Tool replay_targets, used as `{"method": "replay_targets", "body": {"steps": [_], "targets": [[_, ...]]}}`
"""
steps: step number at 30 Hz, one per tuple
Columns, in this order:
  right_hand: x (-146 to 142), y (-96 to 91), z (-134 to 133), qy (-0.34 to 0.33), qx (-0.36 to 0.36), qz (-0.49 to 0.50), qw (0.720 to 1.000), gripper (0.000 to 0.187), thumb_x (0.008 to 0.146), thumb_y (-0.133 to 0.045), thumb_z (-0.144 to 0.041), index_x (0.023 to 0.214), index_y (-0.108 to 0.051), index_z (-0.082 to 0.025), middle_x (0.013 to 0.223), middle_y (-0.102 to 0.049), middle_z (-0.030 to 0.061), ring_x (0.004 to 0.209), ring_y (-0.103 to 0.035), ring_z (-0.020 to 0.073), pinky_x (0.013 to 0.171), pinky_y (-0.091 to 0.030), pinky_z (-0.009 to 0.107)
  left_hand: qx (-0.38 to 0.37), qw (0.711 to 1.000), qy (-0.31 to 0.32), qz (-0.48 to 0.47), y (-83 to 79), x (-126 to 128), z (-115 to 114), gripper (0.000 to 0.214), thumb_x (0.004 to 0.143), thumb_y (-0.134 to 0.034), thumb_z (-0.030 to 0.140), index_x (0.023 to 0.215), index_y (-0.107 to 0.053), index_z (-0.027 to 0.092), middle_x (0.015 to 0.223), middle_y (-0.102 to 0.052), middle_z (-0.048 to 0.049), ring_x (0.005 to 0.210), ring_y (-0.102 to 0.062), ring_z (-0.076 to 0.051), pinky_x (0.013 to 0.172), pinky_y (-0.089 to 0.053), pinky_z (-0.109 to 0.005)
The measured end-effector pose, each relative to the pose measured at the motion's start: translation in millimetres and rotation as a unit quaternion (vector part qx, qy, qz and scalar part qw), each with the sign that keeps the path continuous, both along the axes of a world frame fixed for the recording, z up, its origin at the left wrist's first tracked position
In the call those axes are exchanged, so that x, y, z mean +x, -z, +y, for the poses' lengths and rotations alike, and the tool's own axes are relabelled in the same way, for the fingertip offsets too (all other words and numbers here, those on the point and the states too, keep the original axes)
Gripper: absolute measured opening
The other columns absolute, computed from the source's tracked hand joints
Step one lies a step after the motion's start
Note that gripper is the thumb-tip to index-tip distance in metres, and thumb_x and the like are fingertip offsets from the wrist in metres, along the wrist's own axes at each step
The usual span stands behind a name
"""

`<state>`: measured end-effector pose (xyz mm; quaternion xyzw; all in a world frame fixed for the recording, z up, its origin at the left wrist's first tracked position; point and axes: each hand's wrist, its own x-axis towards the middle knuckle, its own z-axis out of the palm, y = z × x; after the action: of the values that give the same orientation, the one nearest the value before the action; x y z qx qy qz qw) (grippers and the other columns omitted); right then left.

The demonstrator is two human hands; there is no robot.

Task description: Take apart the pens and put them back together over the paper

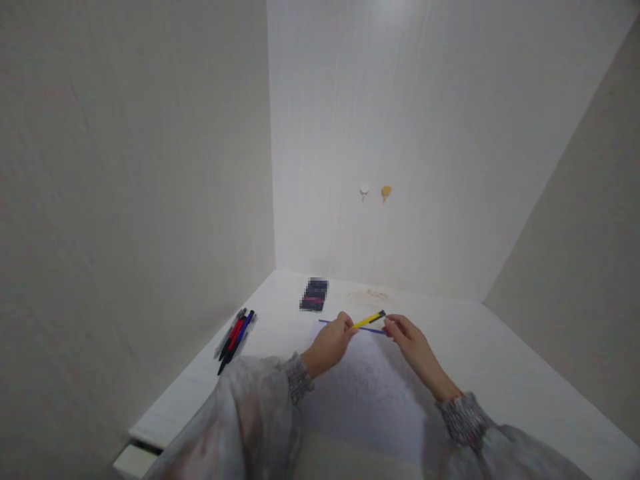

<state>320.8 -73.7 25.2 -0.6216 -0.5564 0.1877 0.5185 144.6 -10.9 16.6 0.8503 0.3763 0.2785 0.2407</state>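
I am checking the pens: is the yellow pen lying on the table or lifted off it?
Lifted. The left hand and right hand each hold one end of the yellow pen, above the white table.

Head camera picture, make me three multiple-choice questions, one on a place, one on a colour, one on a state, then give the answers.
1. Where does the bundle of pens lie?
A. left of the hands
B. on the right wall
C. on the sheet of paper

2. What colour is the pen held between the hands?
A. green
B. yellow
C. white

3. How is the yellow pen held?
A. flat on the table
B. by one hand
C. by both hands

Answers: 1 A, it rests near the table's left edge. 2 B, its barrel is yellow. 3 C, the left hand and right hand pinch its ends.
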Motion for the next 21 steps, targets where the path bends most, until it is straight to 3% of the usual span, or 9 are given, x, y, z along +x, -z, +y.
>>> {"method": "replay_targets", "body": {"steps": [3, 7, 10, 14, 17, 21], "targets": [[-19, 3.4, 1, -0.036, -0.014, 0.088, 0.995, 0.034, 0.072, -0.045, -0.048, 0.085, -0.051, -0.017, 0.051, -0.055, -0.0017, 0.044, -0.05, 0.0127, 0.044, -0.038, 0.024, 0.014, 0.998, 0.057, -0.028, 6.6, 0, -3, 0.015, 0.079, -0.042, 0.029, 0.087, -0.046, 0.017, 0.071, -0.055, -0.0002, 0.065, -0.05, -0.012, 0.059, -0.036, -0.022], [-20, 13.4, -5, -0.079, -0.021, 0.164, 0.983, 0.029, 0.072, -0.048, -0.045, 0.067, -0.052, -0.017, 0.042, -0.047, -0.0046, 0.038, -0.041, 0.0086, 0.041, -0.033, 0.021, -0.041, 0.988, 0.108, -0.101, 19.8, -4, 6, 0.023, 0.069, -0.056, 0.032, 0.084, -0.049, 0.016, 0.073, -0.054, 0.0002, 0.069, -0.05, -0.012, 0.064, -0.038, -0.022], [-6, 25.0, -7, -0.074, -0.006, 0.254, 0.964, 0.027, 0.071, -0.05, -0.043, 0.066, -0.053, -0.017, 0.044, -0.046, -0.0046, 0.039, -0.04, 0.0076, 0.041, -0.032, 0.02, -0.132, 0.97, 0.096, -0.181, 31.2, -5, 19, 0.04, 0.057, -0.067, 0.03, 0.089, -0.049, 0.015, 0.077, -0.055, -0.0007, 0.071, -0.052, -0.011, 0.064, -0.041, -0.022], [9, 38.1, -5, -0.054, 0.007, 0.344, 0.937, 0.025, 0.068, -0.055, -0.042, 0.067, -0.054, -0.017, 0.045, -0.045, -0.0046, 0.039, -0.039, 0.0079, 0.039, -0.03, 0.021, -0.226, 0.937, 0.08, -0.254, 43.6, -6, 31, 0.045, 0.052, -0.07, 0.026, 0.089, -0.049, 0.013, 0.079, -0.056, -0.0018, 0.066, -0.053, -0.01, 0.061, -0.043, -0.022], [9, 41.0, -4, -0.05, 0.006, 0.379, 0.924, 0.025, 0.066, -0.057, -0.041, 0.066, -0.054, -0.016, 0.045, -0.044, -0.0049, 0.038, -0.038, 0.0077, 0.038, -0.031, 0.021, -0.241, 0.924, 0.094, -0.282, 47.9, -6, 31, 0.043, 0.054, -0.069, 0.025, 0.09, -0.049, 0.014, 0.076, -0.057, -0.0014, 0.07, -0.055, -0.011, 0.062, -0.043, -0.023], [0, 39.0, -6, -0.052, -0.007, 0.379, 0.924, 0.027, 0.066, -0.057, -0.041, 0.065, -0.056, -0.015, 0.042, -0.045, -0.0048, 0.036, -0.038, 0.0064, 0.037, -0.03, 0.02, -0.201, 0.94, 0.086, -0.261, 45.6, -6, 23, 0.033, 0.058, -0.066, 0.026, 0.086, -0.054, 0.014, 0.076, -0.059, -0.0011, 0.069, -0.055, -0.011, 0.062, -0.043, -0.022]]}}
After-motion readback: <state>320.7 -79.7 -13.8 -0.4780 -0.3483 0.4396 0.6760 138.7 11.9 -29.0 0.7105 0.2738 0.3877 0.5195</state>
